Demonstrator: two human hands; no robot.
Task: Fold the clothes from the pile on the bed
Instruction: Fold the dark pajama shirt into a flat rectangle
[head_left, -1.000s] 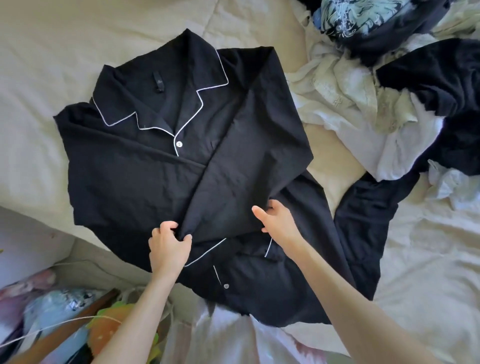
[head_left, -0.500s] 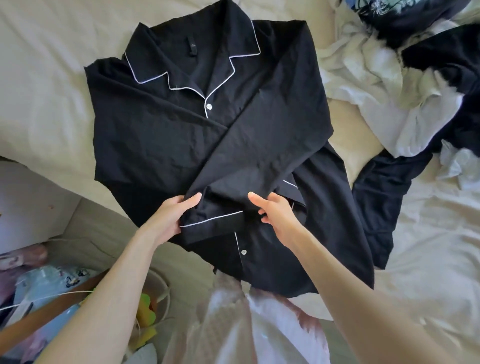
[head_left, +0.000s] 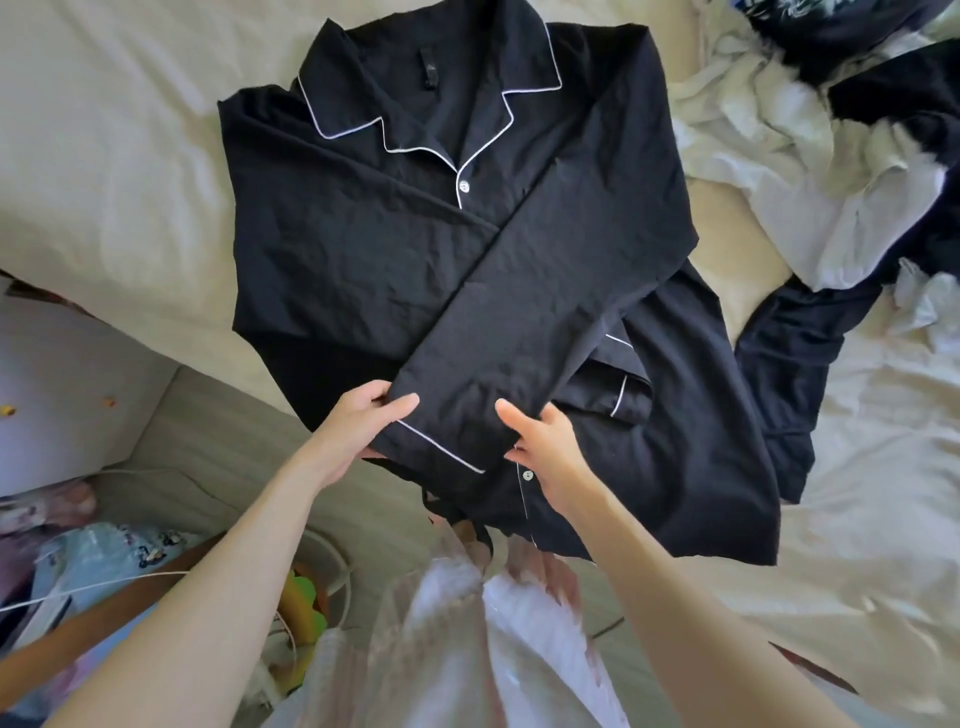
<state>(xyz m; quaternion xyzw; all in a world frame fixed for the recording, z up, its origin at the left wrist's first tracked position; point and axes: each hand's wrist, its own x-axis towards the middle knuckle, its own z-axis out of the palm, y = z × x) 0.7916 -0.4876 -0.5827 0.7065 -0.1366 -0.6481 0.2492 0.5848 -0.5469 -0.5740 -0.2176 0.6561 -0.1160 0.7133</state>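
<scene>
Now both hands, left hand (head_left: 358, 431) and right hand (head_left: 545, 447), pinch the sleeve cuff (head_left: 441, 441).

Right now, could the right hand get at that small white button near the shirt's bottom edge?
Probably yes: the button lies uncovered beside the right hand, though that hand grips the sleeve cuff.

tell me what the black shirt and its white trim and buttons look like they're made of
Black shirt: a thin woven cloth, perhaps cotton or a blend; matte, finely crinkled, folds softly. White trim: narrow corded piping, faint sheen. Button: pale and glossy, probably plastic or shell; too small to tell.
</scene>
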